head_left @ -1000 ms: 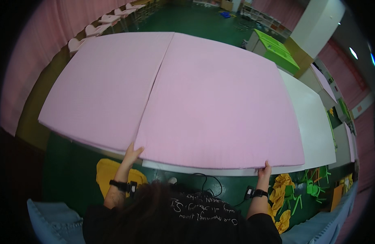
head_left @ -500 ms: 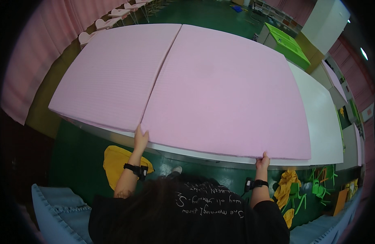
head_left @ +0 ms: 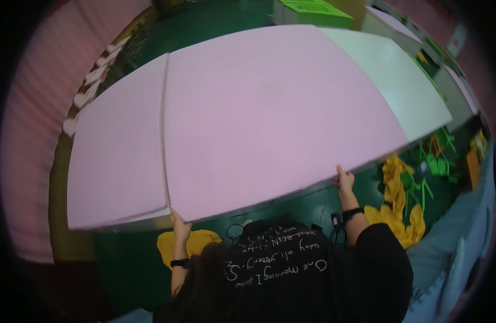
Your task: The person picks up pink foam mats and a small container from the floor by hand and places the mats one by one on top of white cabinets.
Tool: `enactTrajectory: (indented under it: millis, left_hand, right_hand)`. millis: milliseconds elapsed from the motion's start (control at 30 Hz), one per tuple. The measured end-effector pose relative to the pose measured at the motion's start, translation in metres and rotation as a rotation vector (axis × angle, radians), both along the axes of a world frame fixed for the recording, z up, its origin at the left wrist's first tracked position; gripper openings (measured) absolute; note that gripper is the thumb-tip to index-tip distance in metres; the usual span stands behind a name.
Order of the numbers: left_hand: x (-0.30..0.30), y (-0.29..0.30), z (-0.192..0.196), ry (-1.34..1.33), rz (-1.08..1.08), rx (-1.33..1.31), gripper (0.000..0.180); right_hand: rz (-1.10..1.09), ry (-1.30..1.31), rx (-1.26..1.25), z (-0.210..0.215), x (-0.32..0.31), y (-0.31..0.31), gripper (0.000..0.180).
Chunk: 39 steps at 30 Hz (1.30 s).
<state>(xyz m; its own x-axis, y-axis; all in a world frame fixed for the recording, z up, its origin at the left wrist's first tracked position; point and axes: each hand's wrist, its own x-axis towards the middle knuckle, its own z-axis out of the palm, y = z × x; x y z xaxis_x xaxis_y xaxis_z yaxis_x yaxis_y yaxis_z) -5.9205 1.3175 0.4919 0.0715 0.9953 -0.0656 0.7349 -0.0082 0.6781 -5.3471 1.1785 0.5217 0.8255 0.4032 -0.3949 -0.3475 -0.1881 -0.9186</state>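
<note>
While both hands grip it, pink foam sheet (head_left: pixel 280 113) edge rests on fingers (head_left: pixel 340 173).

Even, soft overhead light, no hard glare anywhere. The big pink sheet (head_left: pixel 269 118) reads bright and flat, almost washed out, while underneath its near edge falls into deep shadow. Fisheye bends every straight edge into a curve, and a black vignette rings the frame. Far corners smear; the centre stays sharp.
</note>
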Motion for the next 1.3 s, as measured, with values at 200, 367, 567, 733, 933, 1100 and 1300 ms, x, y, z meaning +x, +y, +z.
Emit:
enactTrajectory:
  millis: [200, 367, 567, 733, 933, 1100, 1300]
  left_hand:
    - [0.014, 0.025, -0.001, 0.08, -0.194, 0.086, 0.078]
    - [0.093, 0.018, 0.026, 0.557, 0.054, 0.472, 0.071]
    - [0.236, 0.013, 0.045, -0.182, -0.545, 0.295, 0.045]
    - [0.399, -0.038, 0.047, -0.315, -1.079, 0.204, 0.038]
    - [0.536, -0.126, 0.057, -0.294, -1.427, 0.125, 0.038]
    - [0.596, -0.164, 0.044, -0.174, -1.592, 0.12, 0.038]
    - [0.67, -0.168, 0.035, -0.144, -1.556, -0.012, 0.036]
  right_hand:
    - [0.035, -0.115, -0.147, -0.036, 0.012, -0.007, 0.05]
    - [0.277, 0.155, 0.049, -0.043, 0.035, -0.079, 0.038]
    - [-0.221, 0.3, 0.039, -0.075, 0.039, -0.238, 0.015]
    - [-0.73, 0.26, 0.165, -0.086, 0.007, -0.396, 0.01]
    - [-1.153, 0.331, 0.261, -0.119, -0.096, -0.523, 0.008]
    - [-1.355, 0.42, 0.327, -0.131, -0.113, -0.547, 0.009]
    - [-1.402, 0.498, 0.335, -0.13, -0.054, -0.522, 0.01]
